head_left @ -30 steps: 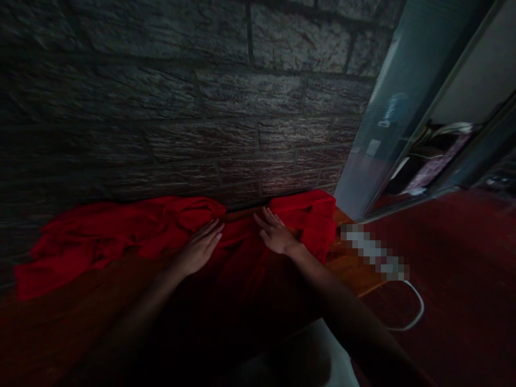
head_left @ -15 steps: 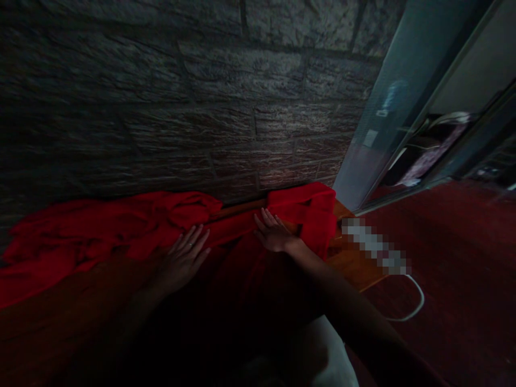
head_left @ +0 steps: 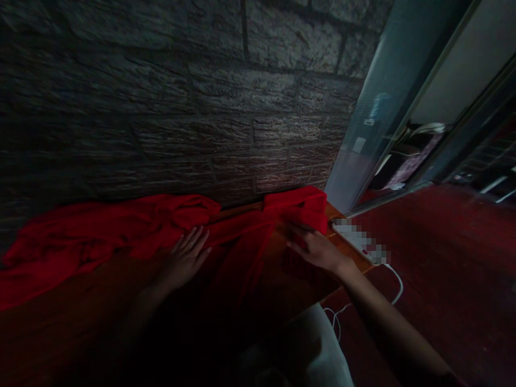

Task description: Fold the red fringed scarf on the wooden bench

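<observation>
My left hand [head_left: 187,255], a ring on one finger, lies flat with fingers outstretched at the left end of a flat red cloth strip [head_left: 237,224] on the wooden table. My right hand [head_left: 318,250] is over the table's right part, thumb apart and fingers extended toward a folded red cloth [head_left: 296,201]. Its fingertips are dark and blurred, so contact with the cloth is unclear. Left of my left hand, a crumpled heap of red cloth [head_left: 100,231] runs along the wall. The cloth nearest my body fades into shadow.
A rough stone-block wall [head_left: 169,80] rises directly behind the table [head_left: 278,244]. At the table's right end lies a white power strip [head_left: 350,236], partly pixelated, its white cable [head_left: 399,290] hanging toward the red floor [head_left: 443,258]. Something white [head_left: 334,344] stands below the front edge.
My right hand has moved right, off the middle of the cloth strip toward the table's right end, uncovering wood. My left hand stays in place. The view has shifted slightly.
</observation>
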Available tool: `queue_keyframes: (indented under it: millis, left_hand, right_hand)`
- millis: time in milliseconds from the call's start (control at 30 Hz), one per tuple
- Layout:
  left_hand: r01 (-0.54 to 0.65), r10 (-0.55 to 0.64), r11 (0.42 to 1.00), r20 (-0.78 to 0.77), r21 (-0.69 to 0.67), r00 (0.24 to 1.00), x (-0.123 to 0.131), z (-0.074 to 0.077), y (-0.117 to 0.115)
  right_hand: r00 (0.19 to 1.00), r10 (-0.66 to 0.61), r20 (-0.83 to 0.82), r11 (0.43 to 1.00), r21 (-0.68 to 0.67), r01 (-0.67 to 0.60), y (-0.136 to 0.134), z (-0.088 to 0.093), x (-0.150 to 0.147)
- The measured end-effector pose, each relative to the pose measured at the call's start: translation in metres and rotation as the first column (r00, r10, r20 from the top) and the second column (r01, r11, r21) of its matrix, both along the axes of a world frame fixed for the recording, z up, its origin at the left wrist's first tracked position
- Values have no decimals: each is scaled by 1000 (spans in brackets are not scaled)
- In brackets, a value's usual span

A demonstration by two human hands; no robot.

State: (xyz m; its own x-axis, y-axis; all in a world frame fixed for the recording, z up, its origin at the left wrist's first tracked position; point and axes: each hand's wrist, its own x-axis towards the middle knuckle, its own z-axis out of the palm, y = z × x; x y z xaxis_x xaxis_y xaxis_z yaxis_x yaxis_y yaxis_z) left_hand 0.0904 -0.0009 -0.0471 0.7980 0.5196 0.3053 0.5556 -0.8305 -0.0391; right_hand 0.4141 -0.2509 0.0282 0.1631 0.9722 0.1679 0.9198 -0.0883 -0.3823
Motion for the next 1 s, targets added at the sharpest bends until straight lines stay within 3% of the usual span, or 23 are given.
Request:
queue_keyframes:
  millis: [133,267,333,467,567,700,867,1000]
  left_hand:
    - [81,-81,997,28,0,996,29,22,-16]
    - [357,-355,933,38,-54,934,114,47,-52]
    - [448,-447,892,22,-69,894,164,49,-64]
    - [440,-440,898,-3,-22,898,230,33,-63]
    - [465,-466,884,12,46,885,245,23,-57]
    - [499,-510,854,42,145,859,255,27,-56]
    - [670,-673,711,-69,215,736,279,31,-64]
    - [638,-636,732,-97,239,766,289,24,-72]
  right_hand:
    - [998,11,60,1000,-26,-9,-49,-29,2]
    - [996,52,77,999,3,-52,-48,-36,11]
    - [994,8,106,998,56,-14,-35,-32,24]
    - [962,-198,189,980,62,189,-9,-38,59]
    - [947,-257,192,966,22,257,-2,-60,77]
    - [937,-285,202,957,110,268,-4,-85,80]
    - [928,-298,223,952,138,273,-5,-89,77]
    - [926,-300,229,951,153,270,-5,-88,77]
